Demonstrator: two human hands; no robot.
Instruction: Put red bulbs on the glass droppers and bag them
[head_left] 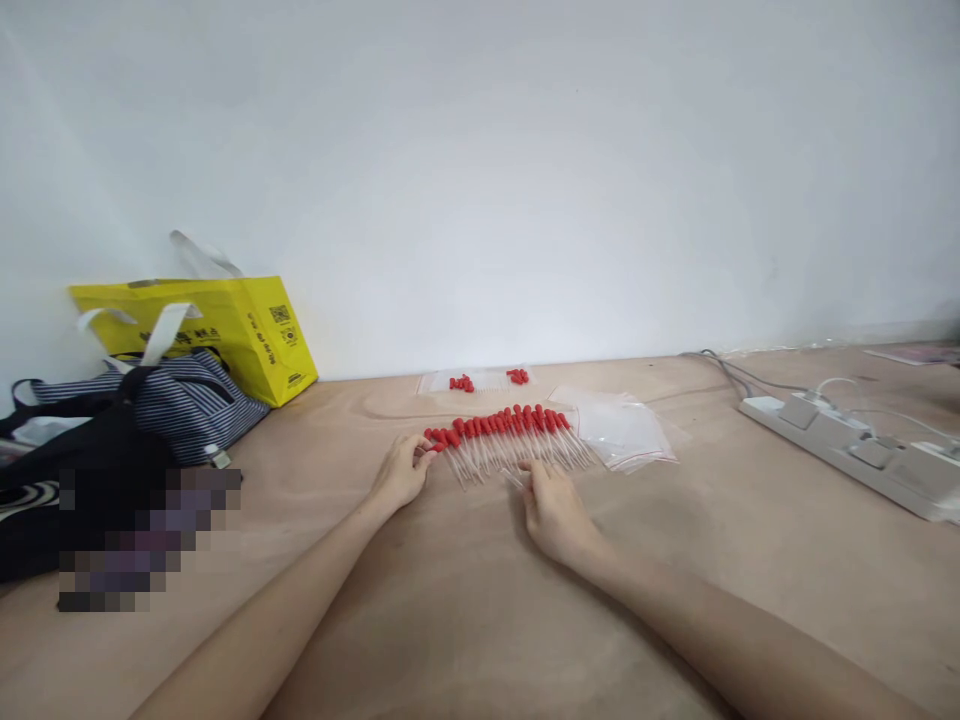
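A row of droppers, with red rubber bulbs and thin clear tubes, lies side by side on the wooden table. At the row's left end, my left hand pinches a red rubber bulb between thumb and fingers. My right hand is closed on a thin clear tube just in front of the tubes' lower ends. Whether that tube carries a bulb cannot be made out. Behind the row, two small heaps of red bulbs rest on a clear plastic bag.
Clear zip bags lie right of the row. A white power strip with plugs and cables stands at the right. On the left are a yellow paper bag, a striped bag and a black bag. A white wall closes the back.
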